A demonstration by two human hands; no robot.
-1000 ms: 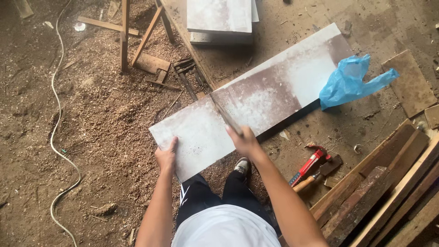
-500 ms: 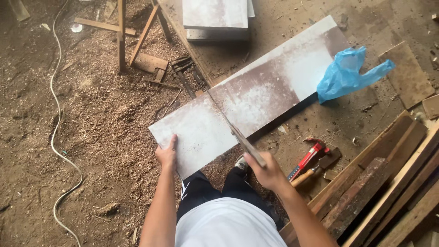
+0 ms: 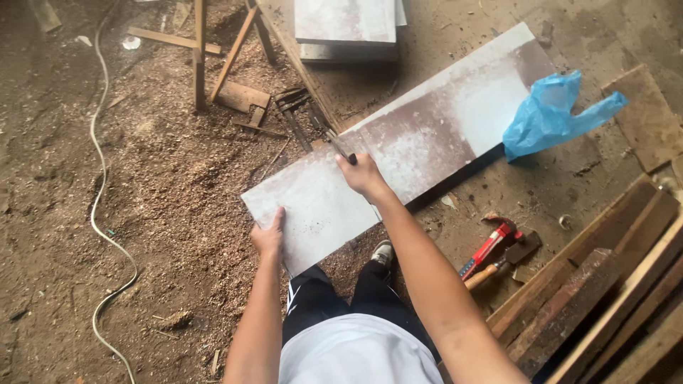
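Clearly the saw (image 3: 340, 148), gripped in the right hand (image 3: 364, 176), could bind or slip toward the left hand (image 3: 269, 238) clamping the board's (image 3: 427, 135) near corner.

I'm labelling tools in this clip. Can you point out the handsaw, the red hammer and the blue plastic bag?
handsaw (image 3: 340, 147): head view, on the blade just beyond the right hand.
red hammer (image 3: 487, 249): head view, on its red handle.
blue plastic bag (image 3: 544, 117): head view, on its crumpled middle.
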